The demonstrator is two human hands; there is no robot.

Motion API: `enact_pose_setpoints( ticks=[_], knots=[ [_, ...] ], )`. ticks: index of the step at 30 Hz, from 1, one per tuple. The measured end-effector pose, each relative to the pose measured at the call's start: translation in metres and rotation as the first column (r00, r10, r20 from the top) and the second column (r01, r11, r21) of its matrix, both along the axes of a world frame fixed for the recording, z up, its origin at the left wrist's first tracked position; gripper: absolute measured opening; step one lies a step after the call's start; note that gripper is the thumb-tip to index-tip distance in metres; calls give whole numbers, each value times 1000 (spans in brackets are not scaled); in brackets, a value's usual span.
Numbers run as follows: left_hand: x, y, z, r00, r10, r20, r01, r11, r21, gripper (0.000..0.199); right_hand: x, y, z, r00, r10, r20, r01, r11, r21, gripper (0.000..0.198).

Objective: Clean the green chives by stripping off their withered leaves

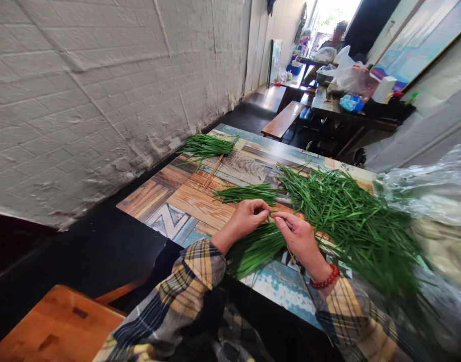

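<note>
Apparently, mid-frame, the left hand [250,217] and right hand [298,237] pinch a green blade [270,213]; hard pulling could snap it.

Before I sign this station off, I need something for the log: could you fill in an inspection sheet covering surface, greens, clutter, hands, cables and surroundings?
Surface: patterned table, a few green scraps on it.
Greens: large loose pile on the right; far bundle, middle bundle and near bundle.
Clutter: thin sticks by the far bundle; clear plastic at the right.
Hands: left hand and right hand, fingertips nearly meeting beside the near bundle; grip too small to tell.
Cables: nothing seen.
Surroundings: brick-patterned wall, orange-brown stool, bench, distant person.
</note>
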State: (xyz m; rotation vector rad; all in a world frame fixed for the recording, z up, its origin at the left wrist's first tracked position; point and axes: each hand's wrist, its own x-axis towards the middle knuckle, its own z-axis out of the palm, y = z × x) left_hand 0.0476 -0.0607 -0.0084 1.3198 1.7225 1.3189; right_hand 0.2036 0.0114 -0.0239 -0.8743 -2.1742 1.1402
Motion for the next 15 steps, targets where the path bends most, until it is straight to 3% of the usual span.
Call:
enact_pose_setpoints(
  ticks=[15],
  knots=[
    [0,0,2,999,-11,-35,11,1000,-3,15,0,1,-1,1000,5,-1,-5,999,33,31]
  ],
)
